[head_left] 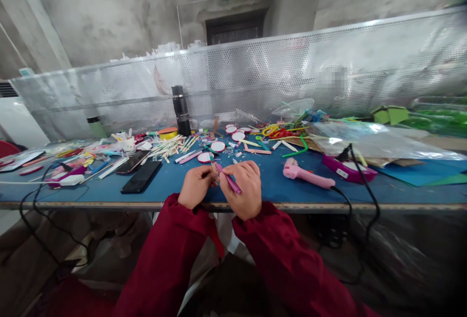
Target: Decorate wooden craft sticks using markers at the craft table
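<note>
Both my hands meet over the near edge of the blue table (277, 185), sleeves dark red. My right hand (245, 189) is closed around a purple-pink marker (229, 179) that slants up to the left. My left hand (197, 185) pinches the marker's upper end with closed fingers; a small thin piece sticks up there, too small to name. Just beyond the hands lie white paper discs with red rims (218, 146) and several scattered wooden sticks (171, 147).
A pink glue gun (306, 174) with a black cable lies right of my hands. Two dark phones (141, 177) lie left. A black flask (180, 110) stands at the back. Plastic bags (365, 144) and pipe cleaners (280, 132) cover the right. A perforated metal screen (255, 78) backs the table.
</note>
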Action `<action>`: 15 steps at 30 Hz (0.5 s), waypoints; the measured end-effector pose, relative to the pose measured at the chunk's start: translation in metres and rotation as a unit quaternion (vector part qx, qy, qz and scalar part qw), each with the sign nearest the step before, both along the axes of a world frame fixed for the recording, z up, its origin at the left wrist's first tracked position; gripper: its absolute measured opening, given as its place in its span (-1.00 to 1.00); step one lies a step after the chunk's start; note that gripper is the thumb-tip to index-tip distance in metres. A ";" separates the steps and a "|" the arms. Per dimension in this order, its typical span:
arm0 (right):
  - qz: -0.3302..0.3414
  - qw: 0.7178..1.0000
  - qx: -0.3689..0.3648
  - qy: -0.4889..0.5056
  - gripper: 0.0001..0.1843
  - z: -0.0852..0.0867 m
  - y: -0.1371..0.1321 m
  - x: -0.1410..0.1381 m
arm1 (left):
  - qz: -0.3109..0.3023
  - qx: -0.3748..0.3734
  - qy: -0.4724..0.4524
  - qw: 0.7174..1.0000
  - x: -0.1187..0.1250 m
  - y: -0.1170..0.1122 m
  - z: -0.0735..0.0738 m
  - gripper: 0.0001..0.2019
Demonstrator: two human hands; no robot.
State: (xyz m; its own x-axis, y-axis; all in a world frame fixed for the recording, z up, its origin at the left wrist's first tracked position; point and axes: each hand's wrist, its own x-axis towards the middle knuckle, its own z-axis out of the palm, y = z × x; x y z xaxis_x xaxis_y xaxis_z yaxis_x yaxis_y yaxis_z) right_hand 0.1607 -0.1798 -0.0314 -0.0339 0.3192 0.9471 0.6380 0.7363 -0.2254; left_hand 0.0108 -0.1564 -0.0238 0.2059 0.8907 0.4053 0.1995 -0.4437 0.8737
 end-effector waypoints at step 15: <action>-0.006 1.000 0.009 -0.013 -0.90 0.000 0.000 -0.001 | -0.003 -0.016 -0.013 1.000 -0.001 0.002 -0.004 -0.80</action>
State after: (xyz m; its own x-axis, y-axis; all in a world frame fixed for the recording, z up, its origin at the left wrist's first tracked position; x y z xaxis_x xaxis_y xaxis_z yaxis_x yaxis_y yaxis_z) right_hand 0.1599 -0.1802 -0.0315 -0.0541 0.3029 0.9515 0.6524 0.7321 -0.1960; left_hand 0.0100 -0.1542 -0.0276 0.2017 0.9019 0.3820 0.1740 -0.4169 0.8922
